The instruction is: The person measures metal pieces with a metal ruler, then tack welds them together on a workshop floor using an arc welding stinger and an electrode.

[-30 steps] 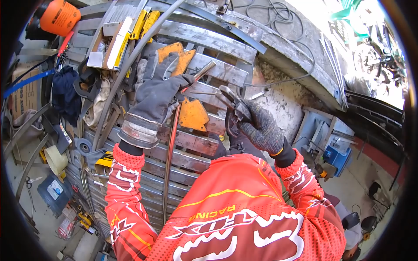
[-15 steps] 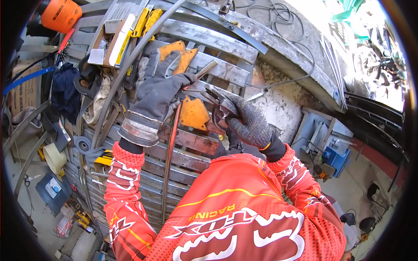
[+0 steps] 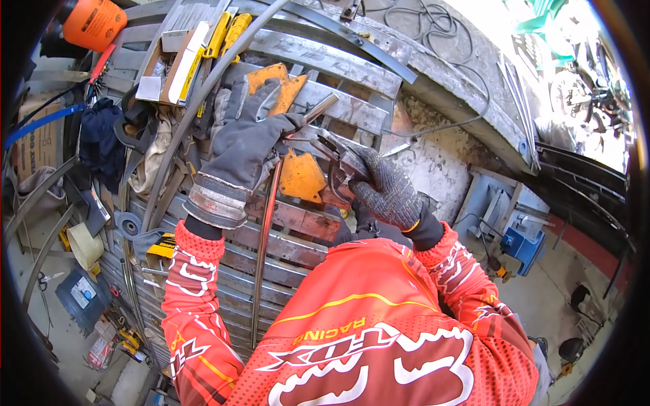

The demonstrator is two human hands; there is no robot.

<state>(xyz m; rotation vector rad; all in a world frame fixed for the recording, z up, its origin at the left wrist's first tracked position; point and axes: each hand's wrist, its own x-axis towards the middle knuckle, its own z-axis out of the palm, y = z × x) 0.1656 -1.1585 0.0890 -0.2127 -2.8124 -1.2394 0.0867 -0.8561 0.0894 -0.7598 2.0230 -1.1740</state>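
My left hand, in a thick grey work glove, lies across the metal tubes with its fingers stretched out and apart. Its lower edge covers the spot where the shiny long tube and a shorter tube come together. Beside it are two orange plates, probably welding magnets, one above and one below. My right hand, in a grey knit glove, is wrapped round what looks like a welding electrode holder. A thin rod in its jaws points left, close to the covered spot.
A slatted metal bench lies beneath the work. At upper left are a cardboard box, yellow tools and an orange container. A long grey bar crosses the left side. A cable runs along the right ledge.
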